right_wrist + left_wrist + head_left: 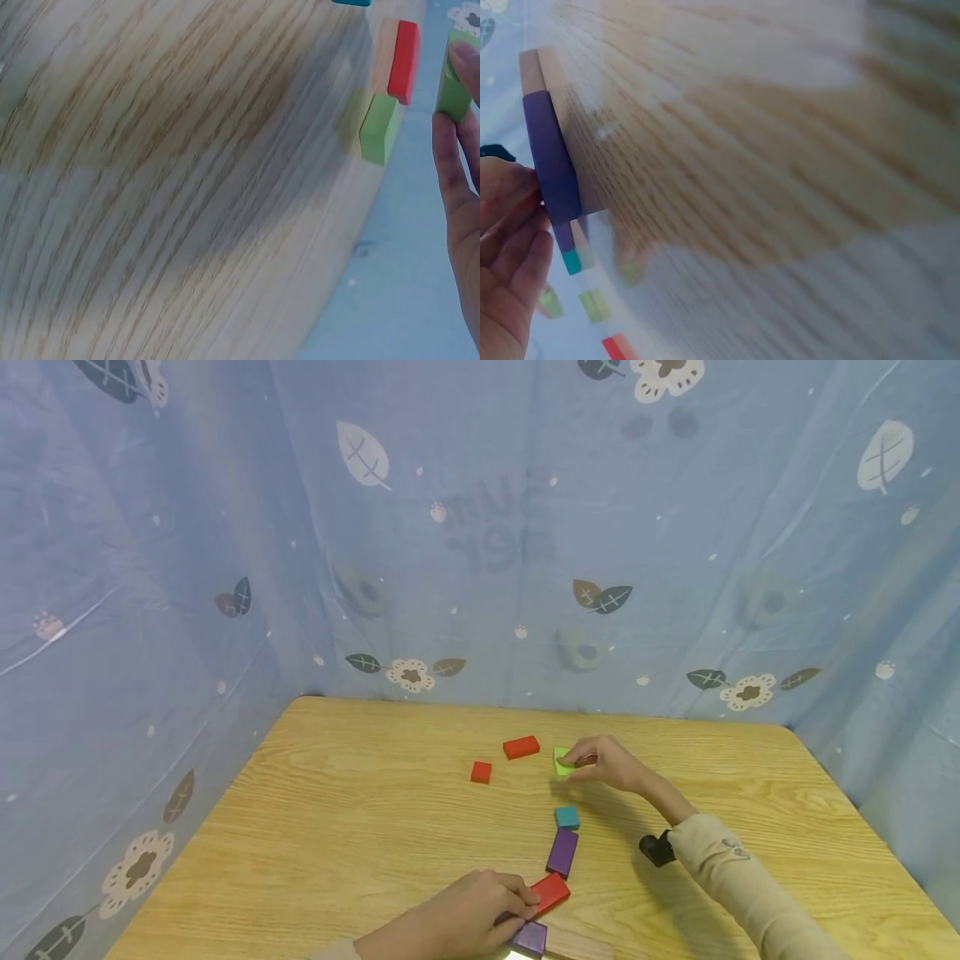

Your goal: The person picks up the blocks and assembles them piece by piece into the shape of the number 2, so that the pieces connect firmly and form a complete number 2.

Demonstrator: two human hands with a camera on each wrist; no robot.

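Observation:
In the head view my left hand [468,912] is low near the front, thumb and fingers at the left end of a red block [551,893]. A purple block [530,938] lies just below the thumb; in the left wrist view this purple block [551,154] hides the fingertips. Farther back, my right hand [606,762] pinches a green block [452,90] between thumb and fingers. A second green block [380,129] stands on the table close by. Past the left hand, another purple block [562,852] and a teal block [567,817] continue the line.
A small red block [482,772] and a longer red block [521,747] lie toward the back of the wooden table [360,793]. A plain wooden block [577,943] adjoins the near purple one. Blue patterned curtains [480,527] enclose the back and sides.

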